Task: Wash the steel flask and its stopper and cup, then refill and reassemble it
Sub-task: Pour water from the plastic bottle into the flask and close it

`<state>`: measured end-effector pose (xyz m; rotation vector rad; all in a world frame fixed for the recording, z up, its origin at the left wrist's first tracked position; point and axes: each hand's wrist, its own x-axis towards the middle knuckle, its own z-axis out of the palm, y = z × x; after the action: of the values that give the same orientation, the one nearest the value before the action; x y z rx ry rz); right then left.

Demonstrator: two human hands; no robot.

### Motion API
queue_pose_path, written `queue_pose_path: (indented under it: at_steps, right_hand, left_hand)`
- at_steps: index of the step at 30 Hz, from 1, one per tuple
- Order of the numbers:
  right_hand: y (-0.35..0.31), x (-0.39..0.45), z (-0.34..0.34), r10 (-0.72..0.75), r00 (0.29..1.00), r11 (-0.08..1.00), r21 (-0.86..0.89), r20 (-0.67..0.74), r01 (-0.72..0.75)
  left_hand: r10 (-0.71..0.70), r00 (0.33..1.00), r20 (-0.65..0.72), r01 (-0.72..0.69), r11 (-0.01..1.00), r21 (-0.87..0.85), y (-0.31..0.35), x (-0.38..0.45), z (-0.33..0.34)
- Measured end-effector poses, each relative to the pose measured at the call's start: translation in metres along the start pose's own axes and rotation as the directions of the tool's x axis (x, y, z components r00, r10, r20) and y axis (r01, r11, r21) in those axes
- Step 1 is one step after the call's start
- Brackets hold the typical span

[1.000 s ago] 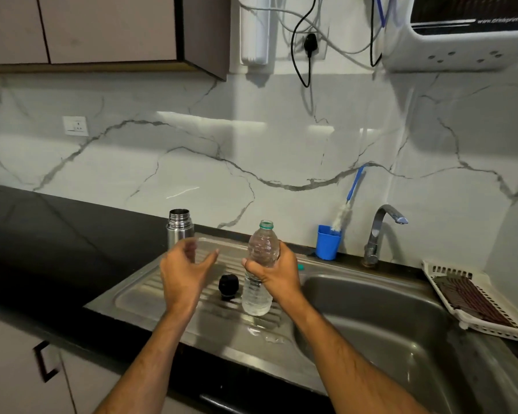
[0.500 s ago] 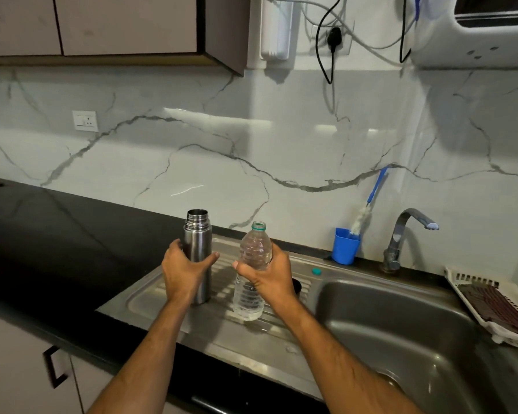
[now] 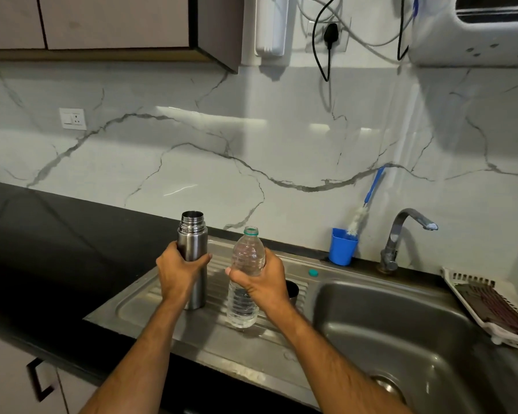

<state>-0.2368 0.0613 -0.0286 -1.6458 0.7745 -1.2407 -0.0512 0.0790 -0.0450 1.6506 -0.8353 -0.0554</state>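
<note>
Two bare forearms, entering from 6 o'clock and reaching toward 12. No sleeves, watch, bracelets or rings in view. Light hair along both forearms. Left hand point(image 3: 182, 271) at 11 o'clock, right hand point(image 3: 262, 279) at 1 o'clock, nails short and unpainted.

**Steel grey, black and touches of blue**

The flask point(image 3: 192, 252) is brushed steel grey with a shiny silver neck. At its 3 o'clock, the plastic bottle point(image 3: 245, 282) is clear with a green ring at the mouth. The worktop point(image 3: 57, 234) is black; the wall point(image 3: 251, 150) is white marble with dark grey veins. At 2 o'clock from the bottle stands a bright blue cup point(image 3: 341, 249) holding a brush point(image 3: 368, 201) with a blue handle and white bristles. A small teal cap point(image 3: 313, 273) lies on the dull grey sink point(image 3: 401, 324). The rack point(image 3: 473, 297) is white with a dark brown insert.
</note>
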Motion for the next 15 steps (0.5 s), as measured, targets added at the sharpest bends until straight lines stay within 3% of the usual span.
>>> queue_pose_path:
  at_steps: [15]
  right_hand:
    - [-0.020, -0.006, -0.067, -0.046, 0.995, 0.998, -0.047, -0.087, 0.042]
  left_hand:
    - [0.159, 0.987, 0.010, -0.159, 0.987, -0.025, 0.086, -0.021, 0.004]
